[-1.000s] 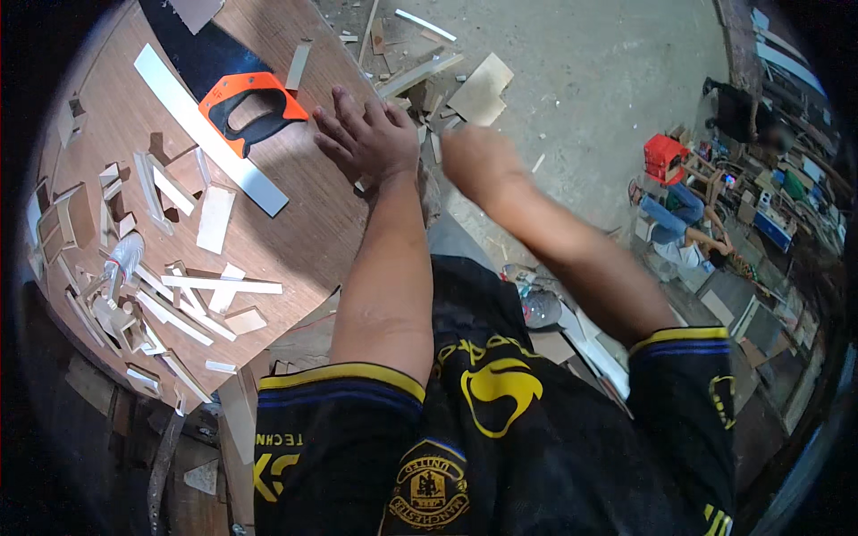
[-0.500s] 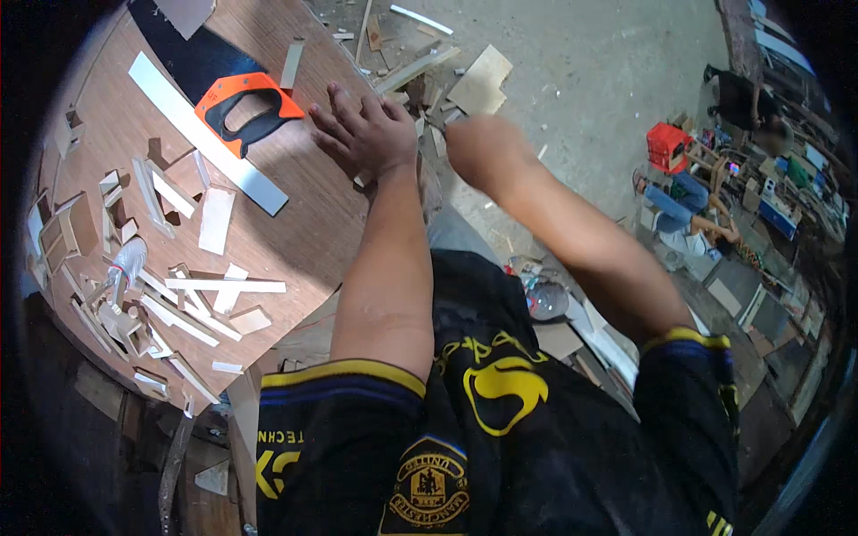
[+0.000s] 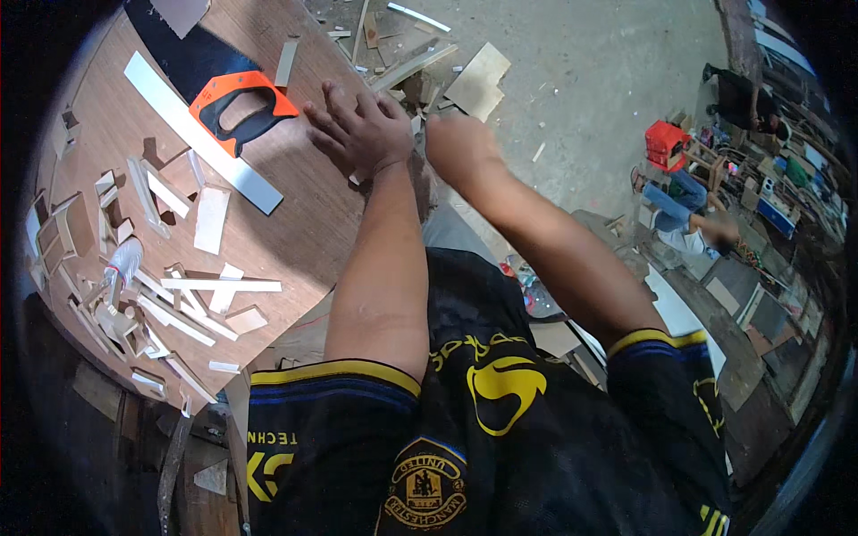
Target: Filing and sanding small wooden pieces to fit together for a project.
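Note:
My left hand (image 3: 365,134) lies with its fingers spread at the right edge of the brown wooden tabletop (image 3: 308,228). Just beyond that edge, my right hand (image 3: 460,147) is closed in a fist near my left wrist; whatever it may hold is hidden. A handsaw (image 3: 198,100) with an orange and black handle rests left of my left fingers. Under its handle runs a long white strip (image 3: 255,186). A short narrow wood piece (image 3: 286,64) lies beside the saw handle.
Several wood offcuts (image 3: 183,313) crowd the table's left and near side, with a clear plastic bottle (image 3: 125,259) among them. Boards and scraps (image 3: 478,82) litter the concrete floor. At the far right, a person (image 3: 684,214) sits near a red crate (image 3: 666,143).
My right fist has moved left, closer to my left hand and the table edge. My left hand stays spread in the same place; the saw and offcuts have not moved.

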`<action>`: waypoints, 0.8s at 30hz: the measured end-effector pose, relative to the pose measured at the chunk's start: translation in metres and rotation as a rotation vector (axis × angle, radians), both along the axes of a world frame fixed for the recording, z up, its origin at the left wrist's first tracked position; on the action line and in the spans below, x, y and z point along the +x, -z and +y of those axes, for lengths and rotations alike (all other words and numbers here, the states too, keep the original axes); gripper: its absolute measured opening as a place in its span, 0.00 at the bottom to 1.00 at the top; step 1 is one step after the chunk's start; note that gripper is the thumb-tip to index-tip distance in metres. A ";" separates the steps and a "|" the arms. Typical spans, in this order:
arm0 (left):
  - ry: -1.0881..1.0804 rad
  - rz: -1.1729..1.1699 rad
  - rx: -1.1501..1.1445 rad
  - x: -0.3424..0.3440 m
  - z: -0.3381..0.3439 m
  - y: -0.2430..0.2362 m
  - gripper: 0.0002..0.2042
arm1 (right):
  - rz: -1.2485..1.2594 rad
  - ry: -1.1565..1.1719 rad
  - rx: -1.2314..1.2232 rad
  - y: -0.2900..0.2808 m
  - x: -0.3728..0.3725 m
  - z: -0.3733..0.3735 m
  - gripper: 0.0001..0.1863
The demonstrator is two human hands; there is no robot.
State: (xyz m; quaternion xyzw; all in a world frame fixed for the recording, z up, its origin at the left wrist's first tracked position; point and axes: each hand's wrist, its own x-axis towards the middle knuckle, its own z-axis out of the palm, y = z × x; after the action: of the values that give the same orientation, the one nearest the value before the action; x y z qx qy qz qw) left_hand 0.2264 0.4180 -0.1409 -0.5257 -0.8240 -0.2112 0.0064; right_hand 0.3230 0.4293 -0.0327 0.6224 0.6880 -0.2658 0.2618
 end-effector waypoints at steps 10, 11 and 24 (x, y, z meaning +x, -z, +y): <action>-0.017 0.029 0.073 0.002 -0.003 0.013 0.11 | 0.041 -0.038 -0.022 0.007 0.004 0.000 0.13; -0.018 0.034 0.058 -0.002 -0.011 0.014 0.11 | 0.059 -0.067 -0.055 -0.011 0.004 0.016 0.13; -0.015 0.054 0.004 -0.006 -0.007 0.009 0.08 | -0.012 -0.003 -0.116 -0.045 -0.008 -0.007 0.16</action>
State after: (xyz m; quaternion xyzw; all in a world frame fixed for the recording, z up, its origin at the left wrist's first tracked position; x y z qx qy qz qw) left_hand 0.2205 0.4107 -0.1503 -0.5251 -0.8270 -0.1983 0.0311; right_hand 0.3145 0.4225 0.0123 0.6068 0.6708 -0.3010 0.3021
